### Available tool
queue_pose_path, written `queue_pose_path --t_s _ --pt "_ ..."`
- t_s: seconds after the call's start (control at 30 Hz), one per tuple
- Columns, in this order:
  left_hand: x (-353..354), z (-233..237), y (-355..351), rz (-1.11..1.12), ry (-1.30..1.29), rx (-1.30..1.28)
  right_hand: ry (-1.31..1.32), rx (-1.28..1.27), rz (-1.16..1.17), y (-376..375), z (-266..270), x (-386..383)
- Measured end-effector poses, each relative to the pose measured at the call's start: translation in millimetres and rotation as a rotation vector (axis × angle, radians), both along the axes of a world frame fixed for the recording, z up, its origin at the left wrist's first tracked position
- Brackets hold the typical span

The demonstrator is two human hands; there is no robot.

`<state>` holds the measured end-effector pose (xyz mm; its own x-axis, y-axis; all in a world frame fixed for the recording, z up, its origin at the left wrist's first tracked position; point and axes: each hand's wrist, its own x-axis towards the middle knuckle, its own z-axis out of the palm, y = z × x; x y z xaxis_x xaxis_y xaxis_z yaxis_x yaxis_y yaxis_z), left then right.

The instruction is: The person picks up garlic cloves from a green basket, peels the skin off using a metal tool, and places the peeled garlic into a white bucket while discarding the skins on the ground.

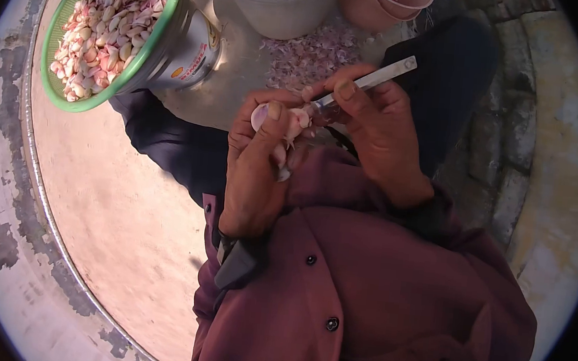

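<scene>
In my left hand [260, 161] I hold several garlic cloves [299, 121], pale pink, with thumb and fingers closed round them. One clove shows at the fingertips and a few more hang below by the palm. My right hand [383, 123] grips a knife [388, 72] with a flat metal handle, its end pointing up and right. The knife's blade is at the garlic, partly hidden by the fingers. Both hands are close together above my lap. Beyond them a heap of pink garlic skins [310, 57] lies on the ground.
A green basket [173, 15] full of unpeeled cloves rests at upper left on a white bucket [200, 52]. A white tub [276, 7] with peeled cloves stands at the top, beside a pink container [369, 12]. Bricks [517, 132] line the right side.
</scene>
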<state>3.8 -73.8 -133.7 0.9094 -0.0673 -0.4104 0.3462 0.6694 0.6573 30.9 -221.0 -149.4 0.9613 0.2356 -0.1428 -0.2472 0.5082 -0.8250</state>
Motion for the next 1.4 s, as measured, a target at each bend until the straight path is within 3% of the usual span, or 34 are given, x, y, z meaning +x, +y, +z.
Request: queue_pose_path --t_s 0.13,0.2,0.33,0.37,0.43,0.57,0.7,0.77,0.8,0.87,0.97,1.13,1.2,1.23,1.3,1.4 --pt "8.5 -43.7 18.0 -0.029 -0.019 -0.132 -0.006 0.051 -0.020 -3.4 -10.1 11.8" --pt "11.8 -60.3 24.4 0.091 0.162 -0.233 -0.009 0.036 -0.057 -7.2 -16.4 15.0" --pt "7.7 -58.0 22.8 -0.041 0.068 -0.125 0.026 -0.070 -0.144 -2.3 -29.4 18.9" --pt "8.5 -54.5 16.8 -0.033 0.078 -0.126 0.063 -0.056 -0.155 0.1 -32.4 18.2" --pt "11.3 -50.8 1.3 0.040 -0.063 0.149 0.077 -0.034 -0.152 7.2 -35.1 20.8" --pt "20.3 -60.2 -6.0 0.083 -0.247 0.231 0.067 -0.065 -0.157 9.7 -37.2 26.0" --pt "25.2 -63.0 -7.3 0.064 -0.240 0.299 0.070 -0.093 -0.175 8.7 -40.0 32.4" --pt "29.4 -65.3 -10.0 0.143 -0.133 0.366 -0.103 -0.280 -0.137 7.8 -41.1 30.9" --pt "30.4 -65.1 -10.3 0.136 -0.125 0.363 -0.094 -0.284 -0.140 7.7 -41.5 30.1" --pt "33.7 -61.8 -5.3 0.079 0.020 0.029 -0.099 -0.195 -0.174 12.3 -39.8 30.8" --pt "33.2 -73.7 -1.8 0.099 -0.043 -0.115 0.022 -0.206 -0.108 10.4 -44.8 24.8" --pt "44.7 -59.4 8.8 0.250 0.011 0.005 0.034 -0.308 0.083 -4.6 -60.1 5.1" --pt "44.5 -58.4 21.0 0.099 -0.032 0.152 0.042 -0.370 0.141 -16.4 -63.9 4.3" --pt "43.0 -56.5 23.8 0.101 -0.032 0.153 0.048 -0.387 0.107 -24.1 -67.5 8.1" --pt "40.5 -51.3 26.0 -0.101 0.068 0.153 0.062 -0.404 0.063 -31.3 -68.6 15.6" --pt "30.1 -47.9 24.8 -0.190 0.152 0.056 -0.146 -0.360 -0.014 -33.8 -51.1 27.5"
